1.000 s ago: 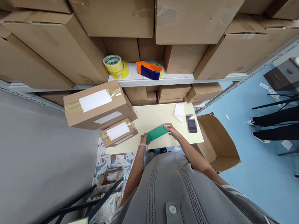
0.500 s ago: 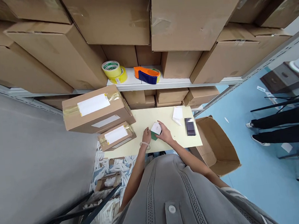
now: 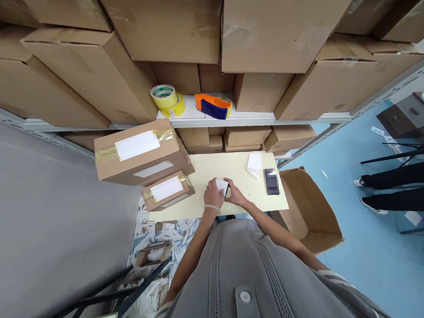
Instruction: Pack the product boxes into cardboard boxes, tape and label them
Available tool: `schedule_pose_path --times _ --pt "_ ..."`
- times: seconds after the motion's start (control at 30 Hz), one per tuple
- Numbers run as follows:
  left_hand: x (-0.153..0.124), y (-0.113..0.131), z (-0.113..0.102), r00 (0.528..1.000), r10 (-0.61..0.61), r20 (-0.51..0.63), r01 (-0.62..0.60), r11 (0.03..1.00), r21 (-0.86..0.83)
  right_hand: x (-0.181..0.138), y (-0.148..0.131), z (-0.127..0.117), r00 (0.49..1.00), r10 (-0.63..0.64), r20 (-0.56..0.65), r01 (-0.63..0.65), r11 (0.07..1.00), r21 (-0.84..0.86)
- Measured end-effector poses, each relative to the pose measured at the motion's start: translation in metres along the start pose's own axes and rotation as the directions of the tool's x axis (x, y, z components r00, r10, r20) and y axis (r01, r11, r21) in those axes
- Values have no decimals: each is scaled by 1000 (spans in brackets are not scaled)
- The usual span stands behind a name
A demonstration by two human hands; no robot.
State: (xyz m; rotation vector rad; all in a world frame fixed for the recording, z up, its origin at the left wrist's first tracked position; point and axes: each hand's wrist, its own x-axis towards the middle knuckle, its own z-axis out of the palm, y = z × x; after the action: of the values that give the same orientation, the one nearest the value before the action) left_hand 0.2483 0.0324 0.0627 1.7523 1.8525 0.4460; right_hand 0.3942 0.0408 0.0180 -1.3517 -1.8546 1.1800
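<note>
Between my hands, over the pale table, is a small box [image 3: 220, 184] with a white top; handwriting seems to be on it, too small to read. My left hand [image 3: 212, 196], with a pale band at the wrist, is closed round its left side, the fingers covering part of the top. On the right, my right hand [image 3: 236, 195] grips the opposite edge with thumb and fingers. The box's lower part is mostly hidden by the hands.
Two taped cartons with white labels, a large carton [image 3: 134, 153] and a smaller carton [image 3: 167, 191], stand left. White paper [image 3: 254, 165] and a blurred dark object [image 3: 271, 181] lie right. The shelf holds tape rolls [image 3: 165, 98] and an orange-blue tape dispenser [image 3: 213, 106]. An open carton [image 3: 313, 210] stands rightward.
My left hand has come over the box's left side and top. The box has turned, so its green side no longer shows. The whole view has shifted slightly.
</note>
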Motion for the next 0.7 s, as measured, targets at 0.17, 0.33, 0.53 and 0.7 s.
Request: schedule_pose_path --times 0.17,0.33,0.53,0.7 --pt "9 18 4 999 -40 33 35 988 150 1 -3 5 996 80 -30 -83 991 -102" --pt "14 25 18 993 -114 13 108 970 220 -1 -7 9 991 122 -52 -129 975 -183" --pt "13 32 37 991 -129 -43 132 989 71 -4 -4 8 986 156 -53 -163 963 -216" --pt "19 10 10 994 -68 90 71 997 -33 -5 -2 6 986 163 -34 -166 970 -179"
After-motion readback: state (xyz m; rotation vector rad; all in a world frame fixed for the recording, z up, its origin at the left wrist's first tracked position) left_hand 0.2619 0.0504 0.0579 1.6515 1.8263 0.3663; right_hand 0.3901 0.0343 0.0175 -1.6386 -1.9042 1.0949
